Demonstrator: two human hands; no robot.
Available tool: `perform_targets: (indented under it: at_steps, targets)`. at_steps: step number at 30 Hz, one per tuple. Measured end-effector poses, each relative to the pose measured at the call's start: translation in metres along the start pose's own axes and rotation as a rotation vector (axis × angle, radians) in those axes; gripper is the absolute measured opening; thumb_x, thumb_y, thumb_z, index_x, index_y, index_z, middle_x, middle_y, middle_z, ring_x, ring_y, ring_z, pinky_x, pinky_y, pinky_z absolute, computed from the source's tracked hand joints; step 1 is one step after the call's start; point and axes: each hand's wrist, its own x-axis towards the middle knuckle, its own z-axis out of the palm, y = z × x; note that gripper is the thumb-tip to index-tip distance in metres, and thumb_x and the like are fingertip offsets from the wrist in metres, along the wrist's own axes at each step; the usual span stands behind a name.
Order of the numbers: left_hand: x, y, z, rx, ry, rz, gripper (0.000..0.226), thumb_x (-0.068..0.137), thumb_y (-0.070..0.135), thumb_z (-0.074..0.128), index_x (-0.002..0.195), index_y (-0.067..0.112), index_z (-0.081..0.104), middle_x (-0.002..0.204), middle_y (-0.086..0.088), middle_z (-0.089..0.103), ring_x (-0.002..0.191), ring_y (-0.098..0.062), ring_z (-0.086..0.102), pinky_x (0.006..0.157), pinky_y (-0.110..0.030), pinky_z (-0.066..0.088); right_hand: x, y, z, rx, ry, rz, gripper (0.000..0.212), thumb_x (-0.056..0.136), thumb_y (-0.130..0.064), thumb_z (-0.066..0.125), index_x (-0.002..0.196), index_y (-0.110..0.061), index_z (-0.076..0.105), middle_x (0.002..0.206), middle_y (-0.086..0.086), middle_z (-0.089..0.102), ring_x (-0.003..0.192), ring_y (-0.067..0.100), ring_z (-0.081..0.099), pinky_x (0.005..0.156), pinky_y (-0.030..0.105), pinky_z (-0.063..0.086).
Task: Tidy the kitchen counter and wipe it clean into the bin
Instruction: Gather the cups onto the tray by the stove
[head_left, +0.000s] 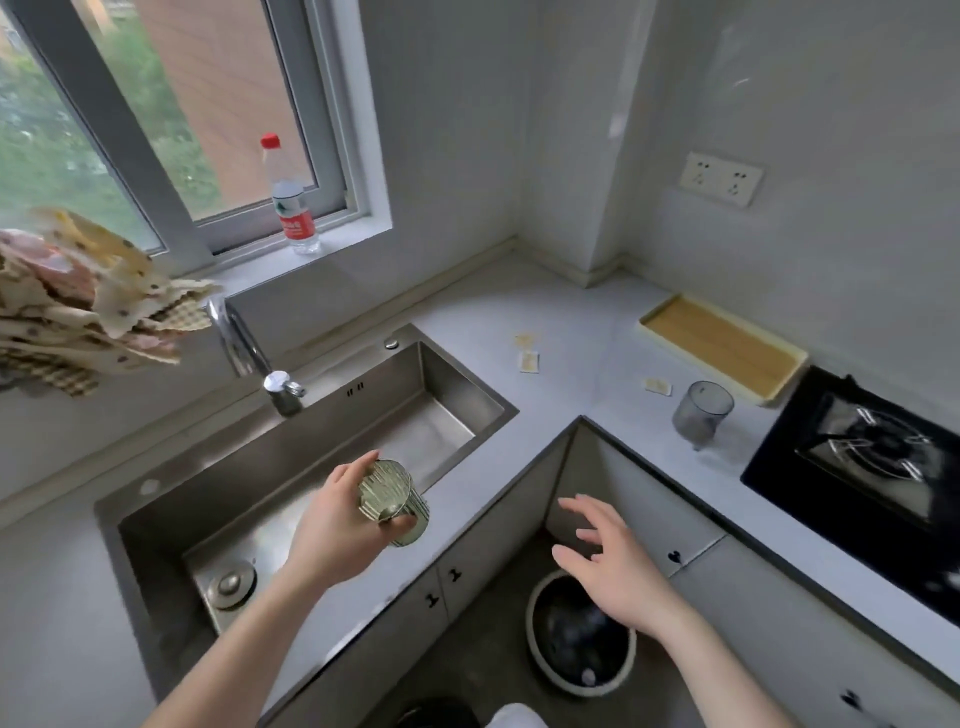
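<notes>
The left hand (337, 525) curls its fingers round one ribbed green glass cup (393, 503), tipped on its side above the front edge of the steel sink (457, 384); the right hand (610, 564) is spread wide and holds nothing, above the round bin (535, 644) on the floor. The cup looks hard, smooth and easy to break, so hold it round its sides; I count one grey see-through cup (702, 413), three small paper scraps (529, 361) and one yellow tray (722, 348) on the grey counter (571, 322).

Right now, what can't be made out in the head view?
- Green ribbed cup: contents hidden; left hand grips it tilted.
- Bin: contents dark; right hand covers its rim.
- Stove: cut off by right edge.
- Scraps on counter: too small to identify.
</notes>
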Motion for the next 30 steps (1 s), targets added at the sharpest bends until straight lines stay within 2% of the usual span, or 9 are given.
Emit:
perform_targets:
  at_steps: [3,11,14,17,21,25,28,30]
  targets:
    - [0.017,0.045,0.023,0.026,-0.049,0.065,0.098,0.063,0.057,0.085,0.148,0.039,0.041,0.137,0.017,0.052,0.114,-0.015,0.060,0.098,-0.037,0.051,0.000,0.025,-0.033,0.021,0.066,0.048,0.051,0.092,-0.037,0.068,0.138,-0.047,0.047,0.151,-0.025,0.031,0.126,0.003,0.051,0.106,0.032,0.047]
    - [0.096,0.167,0.089,0.098,-0.240,0.296,0.095,0.067,0.049,0.084,0.150,0.035,0.039,0.141,0.009,0.050,0.123,-0.018,0.056,0.102,-0.034,0.048,-0.012,0.077,-0.099,0.147,0.277,0.211,0.051,0.093,-0.033,0.068,0.139,-0.041,0.049,0.145,-0.022,0.037,0.125,0.004,0.053,0.105,0.030,0.045]
    - [0.133,0.204,0.124,0.096,-0.321,0.338,0.098,0.065,0.052,0.081,0.151,0.034,0.037,0.144,0.008,0.048,0.122,-0.020,0.057,0.102,-0.038,0.050,-0.005,0.098,-0.111,0.190,0.347,0.292,0.051,0.091,-0.031,0.070,0.137,-0.039,0.050,0.144,-0.016,0.043,0.123,0.007,0.057,0.098,0.025,0.045]
    - [0.168,0.234,0.161,0.108,-0.412,0.374,0.096,0.070,0.048,0.081,0.152,0.032,0.035,0.146,0.008,0.045,0.123,-0.020,0.056,0.100,-0.036,0.051,0.013,0.109,-0.121,0.246,0.396,0.375,0.047,0.090,-0.030,0.070,0.132,-0.042,0.051,0.141,-0.008,0.051,0.118,0.007,0.060,0.093,0.024,0.046]
    - [0.215,0.263,0.209,0.169,-0.492,0.426,0.094,0.074,0.049,0.078,0.153,0.031,0.031,0.149,0.008,0.040,0.125,-0.023,0.057,0.095,-0.036,0.052,0.056,0.112,-0.135,0.276,0.395,0.479,0.048,0.092,-0.031,0.067,0.137,-0.040,0.049,0.133,-0.004,0.052,0.097,0.000,0.059,0.072,0.016,0.046]
    - [0.256,0.283,0.250,0.219,-0.569,0.439,0.092,0.075,0.046,0.078,0.153,0.029,0.031,0.150,0.004,0.038,0.123,-0.026,0.059,0.094,-0.038,0.054,0.109,0.120,-0.149,0.261,0.414,0.535,0.053,0.090,-0.028,0.066,0.141,-0.033,0.048,0.145,-0.008,0.044,0.116,0.011,0.059,0.094,0.030,0.053]
    - [0.280,0.293,0.275,0.213,-0.621,0.446,0.093,0.074,0.044,0.079,0.152,0.028,0.031,0.149,0.002,0.037,0.119,-0.029,0.060,0.092,-0.040,0.056,0.147,0.125,-0.159,0.250,0.437,0.572,0.061,0.089,-0.030,0.065,0.147,-0.029,0.045,0.148,-0.005,0.044,0.107,0.014,0.065,0.090,0.033,0.056]
    - [0.292,0.298,0.290,0.228,-0.643,0.467,0.094,0.076,0.042,0.081,0.153,0.026,0.031,0.151,0.000,0.036,0.124,-0.029,0.057,0.098,-0.038,0.053,0.168,0.126,-0.166,0.246,0.446,0.587,0.067,0.087,-0.031,0.063,0.150,-0.028,0.041,0.155,-0.004,0.037,0.109,0.012,0.063,0.093,0.031,0.053]
